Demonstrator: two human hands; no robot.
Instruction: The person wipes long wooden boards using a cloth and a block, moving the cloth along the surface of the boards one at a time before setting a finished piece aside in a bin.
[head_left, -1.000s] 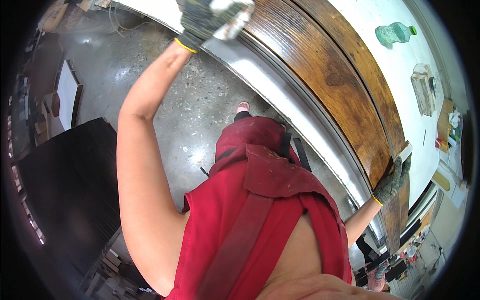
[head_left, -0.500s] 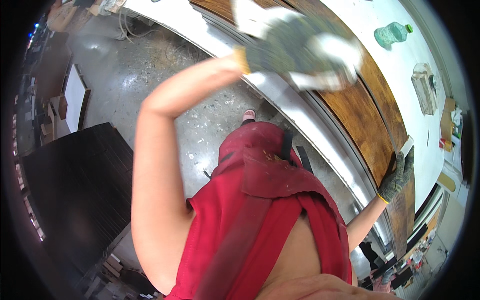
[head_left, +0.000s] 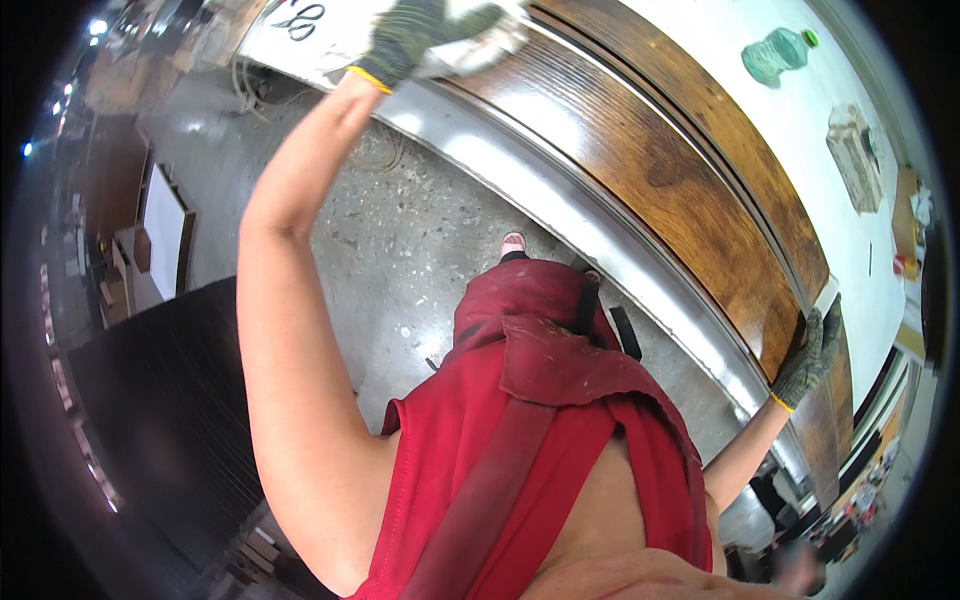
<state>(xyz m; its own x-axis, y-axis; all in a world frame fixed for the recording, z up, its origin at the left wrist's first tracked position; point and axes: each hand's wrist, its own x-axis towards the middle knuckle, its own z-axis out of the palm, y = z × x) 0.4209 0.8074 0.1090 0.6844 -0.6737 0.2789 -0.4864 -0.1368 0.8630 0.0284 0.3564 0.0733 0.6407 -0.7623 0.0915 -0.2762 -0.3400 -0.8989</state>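
Observation:
My left hand [head_left: 405, 45], in a dark green knitted glove with a yellow cuff, is closed on a white cloth [head_left: 490, 48] at the far end of a glossy brown wood-grain panel [head_left: 640, 150]. The cloth is blurred and touches the panel's surface. At the panel's near right end rests my right hand [head_left: 808, 355], gloved the same way, with its fingers stretched out along the wood. A small white piece [head_left: 828, 294] lies by those fingertips; whether they grip it is unclear. A second, narrower wood-grain strip [head_left: 720, 95] runs alongside the panel.
On the white table [head_left: 850, 290] stand a green-tinted plastic bottle [head_left: 775, 58] and a worn whitish block [head_left: 855, 160]. A silvery strip [head_left: 520, 175] follows the table's near edge. Dark ribbed boards [head_left: 160, 400] are at my left, and a coiled cable [head_left: 255, 90] is near the floor.
My left hand has swept the cloth along the panel, away to the far left. My right hand keeps its place on the panel while the whole view shifts slightly.

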